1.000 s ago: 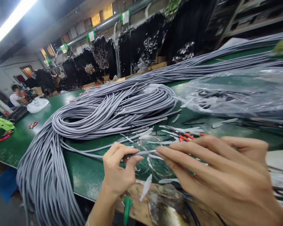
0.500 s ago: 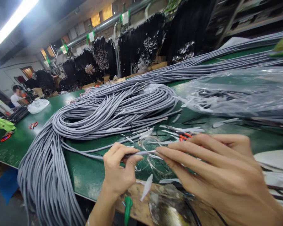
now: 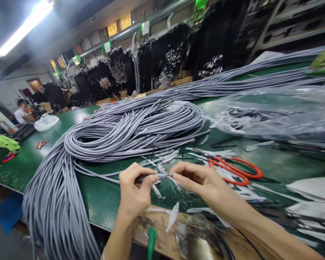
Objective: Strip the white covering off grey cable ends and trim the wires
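My left hand (image 3: 135,191) pinches the end of a thin grey cable (image 3: 97,176) between thumb and fingers, just above the green table (image 3: 103,198). My right hand (image 3: 199,180) meets it from the right, with its fingertips pinched on the cable's tip, where a clear sleeve or wrap shows. The cable runs left to a big coil of grey cables (image 3: 130,126). Orange-handled scissors (image 3: 233,168) lie on the table just behind my right hand.
Grey cable bundles hang over the table's left edge (image 3: 51,202) and stretch to the far right. A clear plastic bag (image 3: 276,112) lies at the right. White strips litter the table. More scissors (image 3: 40,144) and a seated person (image 3: 21,110) are far left. Black cable bundles hang behind.
My right hand has drawn away from the camera and closed its spread fingers into a pinch at the cable tip, which uncovers the orange scissors. The view has tilted slightly. My left hand holds still.
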Action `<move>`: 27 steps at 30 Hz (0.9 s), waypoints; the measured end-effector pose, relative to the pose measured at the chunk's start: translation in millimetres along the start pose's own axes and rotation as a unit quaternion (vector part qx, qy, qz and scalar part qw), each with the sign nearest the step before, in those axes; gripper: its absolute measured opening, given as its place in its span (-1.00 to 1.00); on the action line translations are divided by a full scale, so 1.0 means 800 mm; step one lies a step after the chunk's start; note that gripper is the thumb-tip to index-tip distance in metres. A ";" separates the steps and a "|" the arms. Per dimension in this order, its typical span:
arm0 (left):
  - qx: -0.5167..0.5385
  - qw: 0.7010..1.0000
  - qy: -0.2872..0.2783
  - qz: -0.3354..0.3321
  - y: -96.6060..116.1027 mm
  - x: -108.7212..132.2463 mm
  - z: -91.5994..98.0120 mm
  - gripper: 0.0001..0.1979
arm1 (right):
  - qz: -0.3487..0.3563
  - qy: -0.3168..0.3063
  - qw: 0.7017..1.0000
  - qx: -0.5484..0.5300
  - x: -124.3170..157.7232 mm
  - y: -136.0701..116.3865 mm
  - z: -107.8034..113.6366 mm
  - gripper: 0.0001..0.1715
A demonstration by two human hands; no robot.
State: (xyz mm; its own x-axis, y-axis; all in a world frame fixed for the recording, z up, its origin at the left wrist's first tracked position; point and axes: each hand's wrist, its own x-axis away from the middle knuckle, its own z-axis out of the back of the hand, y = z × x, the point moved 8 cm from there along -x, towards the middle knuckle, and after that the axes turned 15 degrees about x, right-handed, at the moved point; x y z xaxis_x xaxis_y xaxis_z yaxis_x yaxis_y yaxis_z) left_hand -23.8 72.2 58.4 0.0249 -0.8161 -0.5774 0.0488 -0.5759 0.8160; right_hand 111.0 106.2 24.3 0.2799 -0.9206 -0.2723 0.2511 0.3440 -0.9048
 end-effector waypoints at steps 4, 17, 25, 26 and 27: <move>0.050 0.998 -0.027 0.015 -0.002 0.000 -0.006 -0.84 | -0.102 -0.064 0.986 -0.116 0.003 0.005 -0.023 -0.42; -0.013 0.996 0.049 -0.076 0.012 0.007 -0.002 -0.96 | 0.309 0.302 0.839 0.332 0.056 -0.089 0.026 -0.84; 0.014 0.994 0.048 -0.101 0.016 0.009 -0.003 -0.95 | 0.334 0.298 0.808 0.383 0.056 -0.102 0.031 -0.85; 0.014 0.994 0.048 -0.100 0.016 0.009 -0.003 -0.95 | 0.338 0.294 0.808 0.383 0.056 -0.103 0.032 -0.85; 0.012 0.994 0.049 -0.099 0.016 0.009 -0.002 -0.96 | 0.342 0.291 0.807 0.383 0.056 -0.105 0.032 -0.86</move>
State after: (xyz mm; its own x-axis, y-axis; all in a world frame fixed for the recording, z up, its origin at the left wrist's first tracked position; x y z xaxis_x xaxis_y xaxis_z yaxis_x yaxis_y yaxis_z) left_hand -21.0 59.0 64.5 0.1145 -0.6779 -0.7262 0.0386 -0.7274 0.6851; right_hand 126.3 41.1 96.2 0.1701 -0.3205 -0.9319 0.7839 0.6170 -0.0691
